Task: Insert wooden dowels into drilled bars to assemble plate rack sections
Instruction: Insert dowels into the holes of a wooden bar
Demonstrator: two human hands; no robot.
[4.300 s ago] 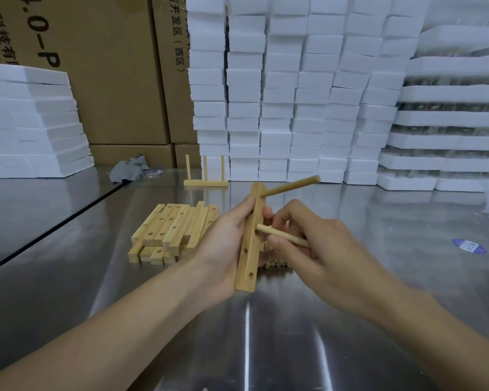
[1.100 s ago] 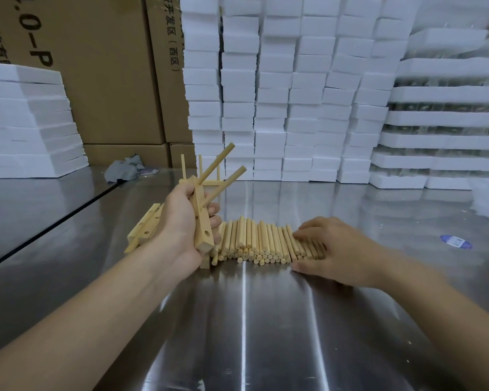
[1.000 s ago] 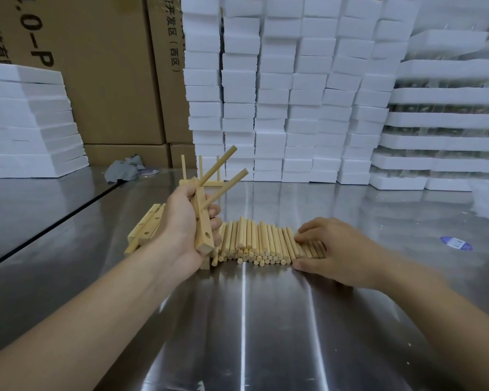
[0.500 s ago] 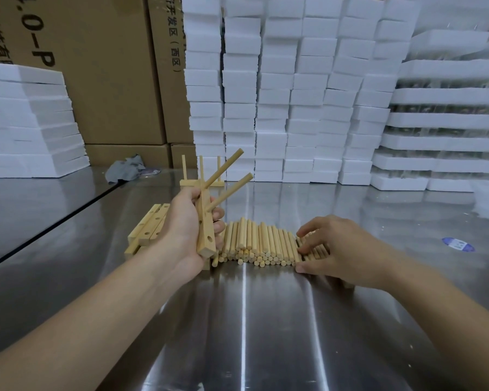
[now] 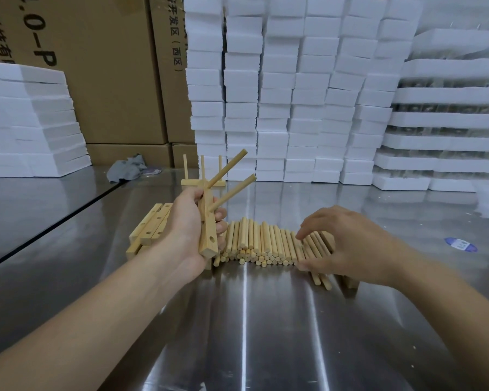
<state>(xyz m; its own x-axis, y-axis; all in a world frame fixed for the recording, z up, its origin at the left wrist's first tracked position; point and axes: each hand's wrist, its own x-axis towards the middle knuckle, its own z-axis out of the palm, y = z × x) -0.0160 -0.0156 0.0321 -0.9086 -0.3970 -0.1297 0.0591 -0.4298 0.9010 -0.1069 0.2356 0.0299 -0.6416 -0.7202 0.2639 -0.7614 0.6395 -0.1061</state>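
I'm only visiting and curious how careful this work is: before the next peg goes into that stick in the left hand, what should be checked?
1. The bar is held in the left hand: ok.
2. The two dowels are seated in the bar: ok, both stick out at a similar angle.
3. An empty hole is uncovered near the bar's lower end: ok.
4. The loose dowels are within reach of the right hand: ok, it is at the pile's right end.
5. A single dowel is pinched and ready: cannot tell.
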